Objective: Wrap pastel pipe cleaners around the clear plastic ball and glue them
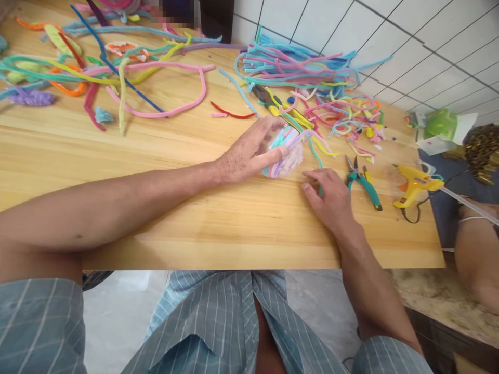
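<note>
My left hand (249,153) is closed around a small pastel bundle of pipe cleaners (290,156), in pink, mint and lilac, with the thumb across its near side. A lilac end loops out of the bundle to the right. Just right of it, my right hand (329,197) rests low over the table with its fingers curled. A teal pipe cleaner (316,155) runs down to that hand and shows again between index finger and thumb. Teal-handled pliers (362,182) lie beside the right hand. Behind the bundle lie yellow-handled cutters (286,108).
A heap of blue and pink pipe cleaners (296,65) lies by the tiled wall, with scraps (351,117) in front. More coloured stems (167,111) spread across the left. A yellow glue gun (417,184) with a cord stands at the right edge, near another person's arm (477,249).
</note>
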Available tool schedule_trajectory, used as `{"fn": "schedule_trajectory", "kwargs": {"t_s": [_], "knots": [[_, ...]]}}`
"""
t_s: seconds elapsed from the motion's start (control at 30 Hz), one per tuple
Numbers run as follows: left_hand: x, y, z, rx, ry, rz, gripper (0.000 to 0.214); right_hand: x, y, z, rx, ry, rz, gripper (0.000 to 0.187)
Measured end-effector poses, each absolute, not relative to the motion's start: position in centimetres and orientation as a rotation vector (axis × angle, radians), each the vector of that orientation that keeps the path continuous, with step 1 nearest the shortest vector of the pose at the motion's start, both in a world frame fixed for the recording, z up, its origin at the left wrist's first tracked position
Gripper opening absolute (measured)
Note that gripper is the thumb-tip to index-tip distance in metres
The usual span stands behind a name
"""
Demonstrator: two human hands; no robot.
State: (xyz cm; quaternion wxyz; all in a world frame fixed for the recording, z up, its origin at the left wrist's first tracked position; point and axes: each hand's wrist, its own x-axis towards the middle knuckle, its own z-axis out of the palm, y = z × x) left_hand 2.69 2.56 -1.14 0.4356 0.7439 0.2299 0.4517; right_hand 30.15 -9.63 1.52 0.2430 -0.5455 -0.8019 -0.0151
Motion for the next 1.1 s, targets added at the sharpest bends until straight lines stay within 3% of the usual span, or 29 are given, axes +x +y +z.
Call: {"fn": "schedule_trajectory", "kwargs": {"t_s": [0.23,0.4,0.57,0.77,1.1], "knots": [[2.8,2.7,-1.4,1.786,0.544,1.132,0.072,30.0,-9.6,2.4,-1.518,-1.724,0.475,0.017],[2.8,2.9,-1.5,1.753,0.538,1.146,0.067,30.0,-9.5,3.0,-1.446,-1.630,0.588,0.013],[2.9,2.7,-1.4,1.769,0.523,1.153,0.067,29.8,-9.5,3.5,-1.505,-1.820,0.333,0.003],[2.9,2.6,-1.1,1.790,0.540,1.152,0.072,30.1,-9.6,3.0,-1.592,-2.254,-0.150,0.014],[2.9,2.9,-1.6,1.776,0.559,1.131,0.076,30.2,-9.7,2.1,-1.584,-2.339,-0.314,0.010]]}}
